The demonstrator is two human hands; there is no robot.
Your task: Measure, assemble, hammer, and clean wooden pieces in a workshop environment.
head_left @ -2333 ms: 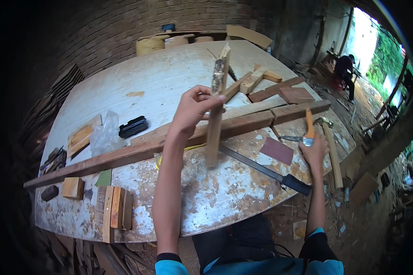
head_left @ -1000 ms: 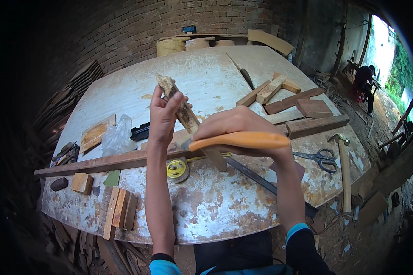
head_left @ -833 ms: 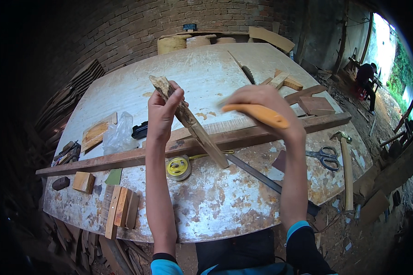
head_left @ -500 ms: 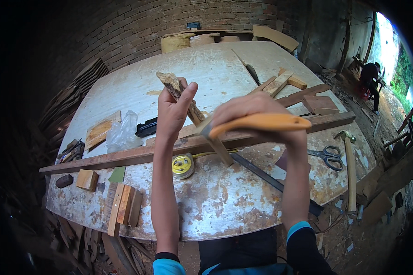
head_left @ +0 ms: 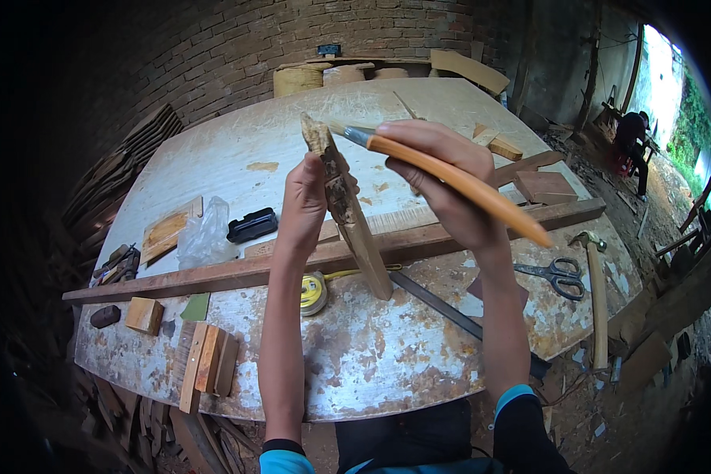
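My left hand (head_left: 302,201) is closed round a narrow length of wood (head_left: 360,241), thumb pointing up along it. The stick leans, its smooth lower end towards me and its rough, pitted end uppermost. In my right hand (head_left: 454,170) is a paintbrush, gripped near its metal collar, with its orange wooden handle (head_left: 502,207) slanting down to the right. The pale bristles are at the stick's rough top end and seem to touch it. Below the hands, a yellow tape measure (head_left: 314,295) and a dark flat metal bar (head_left: 442,304) lie on the worn table (head_left: 355,363).
A long wooden beam (head_left: 189,278) crosses the table. Scissors (head_left: 559,274) and a hammer (head_left: 599,304) lie on the right; wood blocks (head_left: 212,363), a plastic bag (head_left: 204,237) and a black case (head_left: 252,225) on the left. Far right, another person (head_left: 632,141) sits bent over.
The brush has moved up from the stick's middle to its rough top end, and its handle now slants down to the right. The stick has shifted slightly and stands more upright.
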